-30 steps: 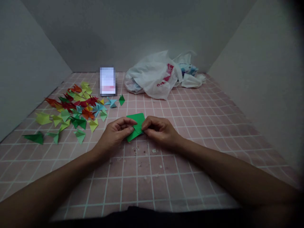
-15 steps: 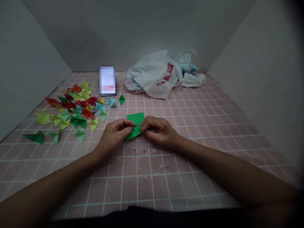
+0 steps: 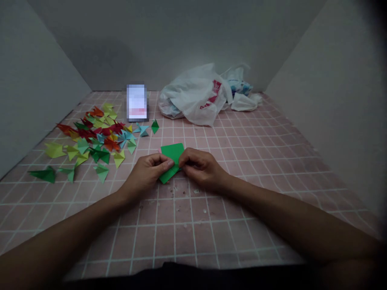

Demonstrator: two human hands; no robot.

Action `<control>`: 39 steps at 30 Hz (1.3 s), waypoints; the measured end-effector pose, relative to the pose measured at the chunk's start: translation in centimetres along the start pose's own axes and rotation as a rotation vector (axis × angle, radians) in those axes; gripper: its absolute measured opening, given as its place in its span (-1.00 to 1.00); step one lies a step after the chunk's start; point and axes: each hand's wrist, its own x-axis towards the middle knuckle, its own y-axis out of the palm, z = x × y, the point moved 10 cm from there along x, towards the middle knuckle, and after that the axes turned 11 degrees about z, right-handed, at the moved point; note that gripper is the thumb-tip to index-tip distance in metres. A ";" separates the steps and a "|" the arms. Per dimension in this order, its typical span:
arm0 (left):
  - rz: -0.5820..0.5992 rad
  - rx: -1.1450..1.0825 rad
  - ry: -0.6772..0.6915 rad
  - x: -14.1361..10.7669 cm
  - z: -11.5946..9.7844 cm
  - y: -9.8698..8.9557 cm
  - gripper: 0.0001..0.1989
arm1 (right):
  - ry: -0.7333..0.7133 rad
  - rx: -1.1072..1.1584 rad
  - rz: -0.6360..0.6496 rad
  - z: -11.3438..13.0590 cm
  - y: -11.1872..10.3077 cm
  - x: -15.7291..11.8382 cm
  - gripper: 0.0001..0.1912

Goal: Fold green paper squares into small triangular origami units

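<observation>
A green sheet of paper (image 3: 173, 150) lies on the pink tiled-pattern table in front of me, with a folded flap along its lower part. A bit of pink shows at its left edge. My left hand (image 3: 153, 167) pinches the paper from the left, thumb on top. From the right, my right hand (image 3: 200, 164) holds the paper's right edge between thumb and curled fingers. The fingertips of both hands are close together over the fold and hide part of it.
Many folded paper shapes (image 3: 96, 153) in several colours spread over the left side. Behind them stands a lit phone (image 3: 136, 102), its screen blurred. A white plastic bag (image 3: 193, 94) and crumpled wrappers (image 3: 244, 101) sit at the back wall. Small scraps dot the table (image 3: 169, 237).
The lower corner of the green paper now reaches slightly further down. My left thumb has shifted a little to the right, nearer my right hand's fingertips.
</observation>
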 end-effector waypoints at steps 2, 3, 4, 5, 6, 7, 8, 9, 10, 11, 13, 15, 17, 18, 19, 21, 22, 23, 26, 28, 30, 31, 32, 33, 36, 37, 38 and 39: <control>-0.016 -0.010 0.000 0.0 0.0 -0.2 -0.71 | 0.097 0.121 -0.018 -1.1 -0.1 0.0 -0.88; -0.020 -0.015 -0.001 0.0 0.0 -0.3 -0.71 | 0.150 0.178 -0.018 -1.7 -0.1 0.0 -0.91; -0.022 -0.020 -0.002 0.0 0.0 -0.3 -0.70 | 0.199 0.221 -0.012 -2.2 0.0 0.0 -0.94; -0.024 -0.022 -0.002 0.0 0.0 -0.3 -0.70 | 0.240 0.246 -0.007 -2.6 0.1 -0.1 -0.96; -0.028 -0.022 0.000 -0.1 0.0 -0.3 -0.71 | 0.275 0.257 -0.003 -2.9 0.2 -0.1 -0.95; -0.031 -0.020 0.004 -0.1 0.0 -0.4 -0.71 | 0.305 0.264 -0.003 -3.2 0.2 -0.2 -0.93; -0.034 -0.016 0.007 -0.1 0.0 -0.4 -0.71 | 0.328 0.272 -0.009 -3.4 0.2 -0.2 -0.91; -0.037 -0.011 0.012 -0.1 -0.1 -0.4 -0.72 | 0.345 0.287 -0.017 -3.5 0.2 -0.3 -0.90; -0.040 -0.007 0.016 -0.1 -0.1 -0.4 -0.72 | 0.356 0.308 -0.023 -3.6 0.2 -0.4 -0.89; -0.043 -0.003 0.022 -0.1 -0.2 -0.5 -0.72 | 0.366 0.333 -0.027 -3.7 0.3 -0.4 -0.89; -0.047 0.006 0.031 -0.1 -0.3 -0.5 -0.73 | 0.385 0.392 -0.025 -3.9 0.6 -0.5 -0.90; -0.054 0.019 0.041 -0.1 -0.4 -0.6 -0.74 | 0.396 0.445 -0.015 -4.0 0.9 -0.6 -0.92; -0.059 0.042 0.048 -0.1 -0.5 -0.7 -0.75 | 0.404 0.475 -0.014 -4.1 1.0 -0.6 -0.93; -0.063 0.054 0.052 -0.1 -0.6 -0.7 -0.75 | 0.406 0.482 -0.015 -4.1 1.0 -0.6 -0.93; -0.066 0.066 0.057 -0.1 -0.7 -0.7 -0.76 | 0.409 0.485 -0.018 -4.2 1.0 -0.6 -0.93; -0.071 0.089 0.073 -0.2 -0.9 -0.7 -0.77 | 0.414 0.491 -0.018 -4.3 1.0 -0.7 -0.94; -0.075 0.098 0.082 -0.2 -1.1 -0.7 -0.78 | 0.415 0.494 -0.017 -4.3 1.0 -0.7 -0.94; -0.079 0.105 0.091 -0.3 -1.2 -0.7 -0.78 | 0.414 0.496 -0.017 -4.3 1.1 -0.7 -0.95; -0.081 0.115 0.098 -0.4 -1.3 -0.7 -0.80 | 0.413 0.502 -0.013 -4.4 1.1 -0.7 -0.95; -0.087 0.120 0.103 -0.4 -1.4 -0.7 -0.80 | 0.411 0.521 -0.011 -4.5 1.2 -0.7 -0.96; -0.098 0.116 0.110 -0.4 -1.5 -0.8 -0.79 | 0.404 0.551 -0.013 -4.6 1.2 -0.7 -0.96; -0.106 0.115 0.114 -0.5 -1.5 -0.9 -0.78 | 0.401 0.565 -0.017 -4.6 1.2 -0.7 -0.94; -0.112 0.116 0.115 -0.5 -1.5 -0.9 -0.78 | 0.399 0.575 -0.020 -4.6 1.2 -0.7 -0.92; -0.115 0.123 0.116 -0.5 -1.6 -0.9 -0.78 | 0.397 0.578 -0.024 -4.6 1.2 -0.7 -0.88; -0.100 0.167 0.138 -0.6 -1.9 -0.6 -0.80 | 0.404 0.543 -0.015 -4.4 1.2 -0.7 -0.81; -0.091 0.182 0.147 -0.7 -2.1 -0.4 -0.80 | 0.411 0.520 -0.009 -4.3 1.2 -0.7 -0.81; -0.082 0.193 0.155 -0.7 -2.2 -0.2 -0.81 | 0.418 0.498 -0.006 -4.3 1.2 -0.7 -0.81; -0.074 0.201 0.158 -0.8 -2.2 -0.1 -0.81 | 0.426 0.482 -0.004 -4.3 1.2 -0.7 -0.82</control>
